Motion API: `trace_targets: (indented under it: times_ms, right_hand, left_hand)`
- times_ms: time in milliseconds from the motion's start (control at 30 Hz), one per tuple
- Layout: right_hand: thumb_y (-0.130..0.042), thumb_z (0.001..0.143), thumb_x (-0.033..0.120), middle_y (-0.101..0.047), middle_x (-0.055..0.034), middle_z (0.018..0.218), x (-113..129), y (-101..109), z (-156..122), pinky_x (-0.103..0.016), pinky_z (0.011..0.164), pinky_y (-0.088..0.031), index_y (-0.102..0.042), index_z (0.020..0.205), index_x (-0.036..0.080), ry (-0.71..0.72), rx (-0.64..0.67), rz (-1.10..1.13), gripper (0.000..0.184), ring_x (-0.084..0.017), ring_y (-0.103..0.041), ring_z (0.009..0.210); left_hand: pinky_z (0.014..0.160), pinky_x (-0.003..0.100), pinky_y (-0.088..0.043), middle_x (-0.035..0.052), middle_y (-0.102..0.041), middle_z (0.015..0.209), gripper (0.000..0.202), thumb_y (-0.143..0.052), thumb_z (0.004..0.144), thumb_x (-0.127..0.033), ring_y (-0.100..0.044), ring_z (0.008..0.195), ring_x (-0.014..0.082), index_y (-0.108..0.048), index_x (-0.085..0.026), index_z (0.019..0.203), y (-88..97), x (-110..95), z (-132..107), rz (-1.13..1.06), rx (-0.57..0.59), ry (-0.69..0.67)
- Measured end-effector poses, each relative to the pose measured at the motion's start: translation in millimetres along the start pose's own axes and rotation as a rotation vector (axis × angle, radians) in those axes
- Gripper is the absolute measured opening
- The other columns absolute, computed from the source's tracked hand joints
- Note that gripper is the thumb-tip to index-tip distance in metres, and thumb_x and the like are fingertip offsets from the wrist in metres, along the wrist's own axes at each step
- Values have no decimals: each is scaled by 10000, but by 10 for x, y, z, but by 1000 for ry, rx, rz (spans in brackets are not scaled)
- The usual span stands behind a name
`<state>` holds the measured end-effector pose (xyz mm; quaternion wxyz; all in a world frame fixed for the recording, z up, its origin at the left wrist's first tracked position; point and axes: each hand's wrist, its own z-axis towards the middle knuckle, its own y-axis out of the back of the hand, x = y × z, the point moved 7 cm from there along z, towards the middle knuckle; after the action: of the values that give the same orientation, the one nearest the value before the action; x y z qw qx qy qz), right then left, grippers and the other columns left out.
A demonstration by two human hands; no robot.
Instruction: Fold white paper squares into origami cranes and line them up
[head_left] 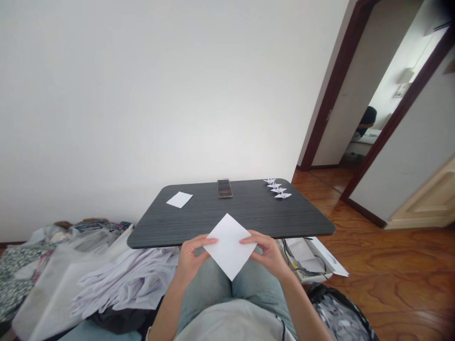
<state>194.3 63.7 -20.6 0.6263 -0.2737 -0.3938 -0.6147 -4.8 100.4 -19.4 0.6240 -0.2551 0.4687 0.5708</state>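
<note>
Two hands (pixel 192 258) (pixel 268 253) partly hide a white paper square (pixel 227 246).

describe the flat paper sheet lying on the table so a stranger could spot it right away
Find the dark wood-grain table in front of the white wall. Near its far left corner lies a flat white paper sheet, left of the phone. Unlike the folded paper cranes at the right end, it lies unfolded, with no hand on it.

Matt paper sheet (pixel 227 246) (smooth), wood-grain laminate tabletop (pixel 249 213)
</note>
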Motion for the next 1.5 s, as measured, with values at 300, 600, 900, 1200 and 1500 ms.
trace_targets:
  times_ms: [300,600,900,1200,1500]
  right_hand:
    - [-670,741,390,-712,-66,844,82,57,6,-313,689,-467,-736,791,236,-15,-102,49,175,-230,-637,781]
    - [-633,763,363,-651,-38,620,83,51,-22,-257,547,-437,-653,586,187,-127,-300,137,250,-163,-561,598]
    - [-660,747,373,-667,-22,580,-61,47,-52,-242,511,-490,-636,631,178,-220,-357,252,228,-147,-604,523]
    - [-669,733,400,-647,-12,582,-83,18,-55,-252,510,-535,-620,651,183,-236,-383,302,237,-158,-631,544]
    - [-692,707,411,-656,-11,575,-95,13,-51,-252,503,-538,-615,650,176,-266,-393,308,254,-155,-632,522]
  left_hand:
    - [724,296,-494,79,-723,874,134,-668,717,-293,-654,789,215,-750,-208,780,3,-148,-21,10,-46,-58]
    - [704,275,-460,64,-690,806,137,-678,697,-275,-618,761,193,-638,-154,646,-21,-95,-80,-119,-215,-28]
    - [714,269,-452,69,-677,831,235,-668,712,-273,-608,797,188,-492,-165,600,-103,-166,-95,-213,-222,52]
    - [686,260,-474,47,-655,773,222,-678,698,-302,-610,761,171,-511,-166,640,-128,-150,-93,-224,-277,108]
    - [652,228,-508,33,-676,778,357,-718,661,-276,-630,745,150,-623,-168,988,-154,-94,-101,-315,-323,166]
